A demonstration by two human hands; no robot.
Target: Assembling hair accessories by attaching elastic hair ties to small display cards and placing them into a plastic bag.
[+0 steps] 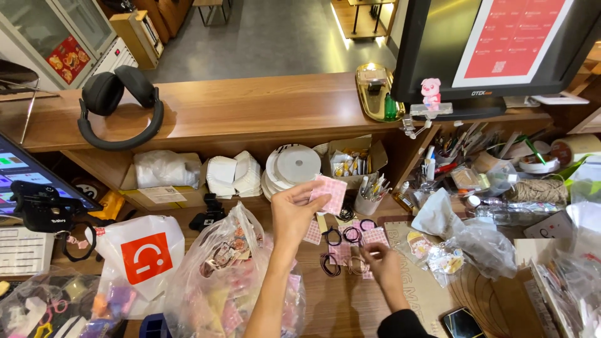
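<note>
Head view, looking down over a cluttered wooden table [350,307]: I see my left hand [294,209] raised above the work surface, its grip closed in a pinch on a small pink checked card [332,193], thumb and fingertips clamped on the card's lower left edge so the card stands tilted in the air. My right hand [380,261] is low, resting on the table, fingers curled down onto a second pink checked card [374,236] and a cluster of black hair ties [341,236] laid out just beside it (I cannot tell whether this grip has actually closed on a tie or only touches them). More pink cards lie flat between the two hands. To the left of my left forearm sits a clear plastic bag [219,275] stuffed with small pink and patterned items, touching a white bag with a red square mark [143,253]. On the raised wooden shelf at the back lie black headphones [119,106] and a gold tray [375,91]; a dark monitor [494,47] stands at the right with a small pink figure [431,91] at its base. A phone [462,322] lies near my right elbow.
</note>
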